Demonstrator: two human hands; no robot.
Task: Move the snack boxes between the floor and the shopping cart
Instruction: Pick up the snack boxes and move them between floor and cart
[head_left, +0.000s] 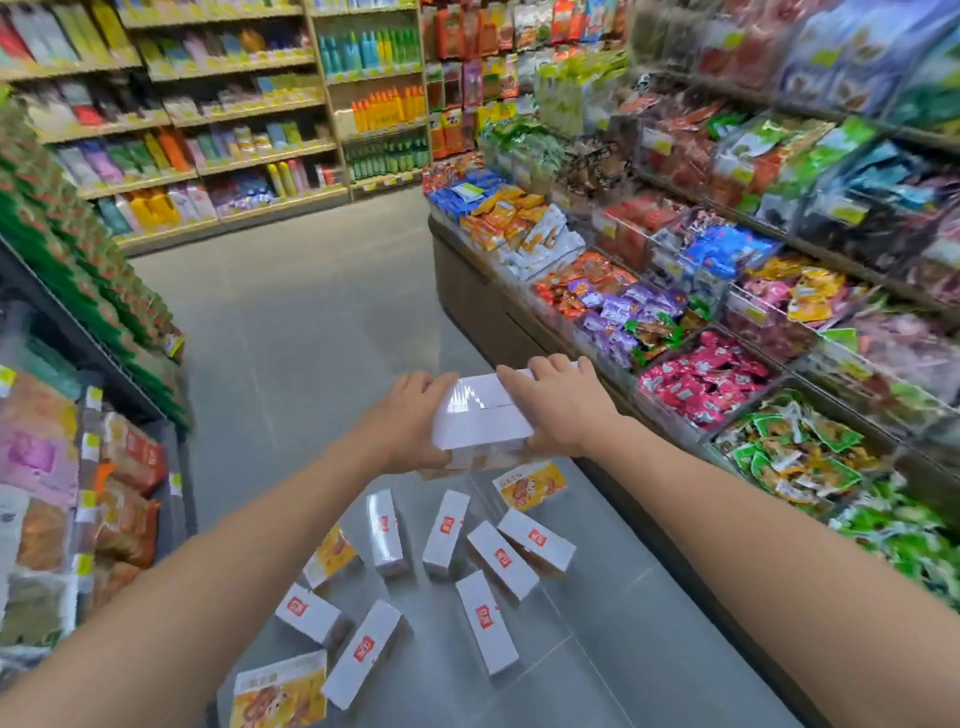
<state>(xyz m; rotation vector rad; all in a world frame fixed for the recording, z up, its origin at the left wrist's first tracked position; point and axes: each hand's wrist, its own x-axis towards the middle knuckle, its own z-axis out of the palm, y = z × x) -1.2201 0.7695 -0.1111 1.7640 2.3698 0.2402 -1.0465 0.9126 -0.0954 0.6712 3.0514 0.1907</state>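
Stack of snack boxes (483, 423) held above the floor (311, 338), left hand (410, 421) gripping its left end, right hand (556, 405) curled over its right end, loose boxes (487, 621) scattered on the floor just below, snack bins (701, 374) along the floor's right edge

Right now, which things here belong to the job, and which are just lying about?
Job: left hand, right hand, held white boxes, boxes on the floor.
Just there: bins of snack packets, shelves of bottles.
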